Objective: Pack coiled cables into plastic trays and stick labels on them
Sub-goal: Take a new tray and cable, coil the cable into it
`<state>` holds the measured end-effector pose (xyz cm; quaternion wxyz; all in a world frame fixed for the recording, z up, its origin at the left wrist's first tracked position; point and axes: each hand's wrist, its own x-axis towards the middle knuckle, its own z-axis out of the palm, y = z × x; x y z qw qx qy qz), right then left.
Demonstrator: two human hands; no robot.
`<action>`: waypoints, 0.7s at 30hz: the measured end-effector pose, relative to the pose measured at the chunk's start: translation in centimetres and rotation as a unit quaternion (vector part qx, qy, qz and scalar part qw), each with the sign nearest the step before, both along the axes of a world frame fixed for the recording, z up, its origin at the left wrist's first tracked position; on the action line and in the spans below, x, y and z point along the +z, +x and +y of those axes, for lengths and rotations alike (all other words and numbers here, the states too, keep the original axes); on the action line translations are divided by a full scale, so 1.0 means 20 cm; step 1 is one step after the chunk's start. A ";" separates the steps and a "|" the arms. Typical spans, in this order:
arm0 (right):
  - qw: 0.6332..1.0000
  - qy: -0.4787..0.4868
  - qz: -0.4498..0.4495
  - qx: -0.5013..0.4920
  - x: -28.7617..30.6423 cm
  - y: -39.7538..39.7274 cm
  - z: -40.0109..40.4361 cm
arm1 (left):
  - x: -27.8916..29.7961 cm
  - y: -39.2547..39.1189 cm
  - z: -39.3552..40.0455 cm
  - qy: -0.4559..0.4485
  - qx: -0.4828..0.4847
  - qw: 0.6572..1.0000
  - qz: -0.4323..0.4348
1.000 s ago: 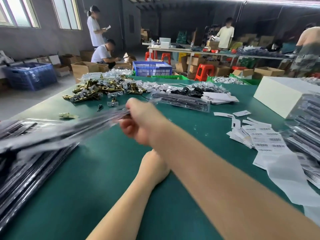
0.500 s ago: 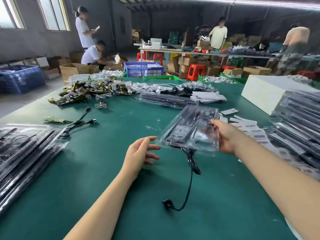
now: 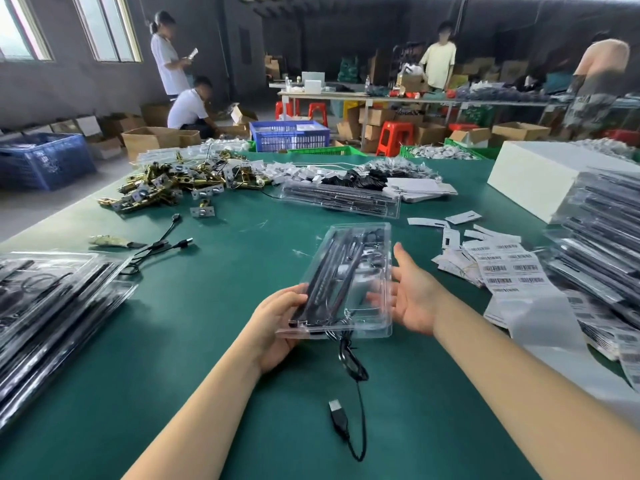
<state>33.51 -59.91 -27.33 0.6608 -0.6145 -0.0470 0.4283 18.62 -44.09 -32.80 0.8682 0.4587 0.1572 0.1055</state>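
Note:
A clear plastic tray (image 3: 349, 282) with black cable parts inside is held lengthwise above the green table (image 3: 214, 341). My left hand (image 3: 277, 323) grips its near left corner, thumb on top. Fingers straight, my right hand (image 3: 412, 292) supports the tray's right side from beneath, its thumb raised clear of the plastic. A black cable (image 3: 356, 368) hangs out of the tray's near end, and its USB plug (image 3: 337, 415) lies on the table. Barcode label sheets (image 3: 509, 268) lie to the right.
Stacks of packed trays sit at the left (image 3: 52, 306) and the right (image 3: 602, 254). Another clear tray (image 3: 341, 199), a loose black cable (image 3: 162, 244), a pile of brass hardware (image 3: 166, 185) and a white box (image 3: 533, 174) lie further back. People work behind.
My right hand carried the tray from the left stack to the centre. My left hand has taken its near corner, the tray has turned lengthwise, and the right hand's grip has loosened.

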 end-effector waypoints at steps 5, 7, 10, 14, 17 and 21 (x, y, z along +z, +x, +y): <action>0.991 -0.022 -0.048 0.126 -0.01 -0.20 -0.12 | 0.00 0.00 0.01 -0.006 0.136 0.991 -0.011; 0.978 -0.015 -0.040 0.206 -0.03 -0.28 -0.18 | 0.01 0.00 0.01 0.001 0.176 0.984 -0.008; 0.970 -0.023 -0.083 0.229 -0.05 -0.34 -0.25 | 0.00 0.00 0.02 0.007 0.207 0.978 0.001; 0.935 -0.108 -0.329 0.083 -0.11 -0.25 -0.27 | 0.00 0.01 0.02 0.005 0.233 0.972 0.022; 0.838 -0.149 -0.525 0.022 -0.14 -0.14 -0.27 | -0.02 0.02 0.02 0.033 0.225 0.972 0.053; 0.759 -0.191 -0.622 -0.027 -0.19 -0.12 -0.25 | -0.02 0.03 0.02 0.056 0.217 0.971 0.083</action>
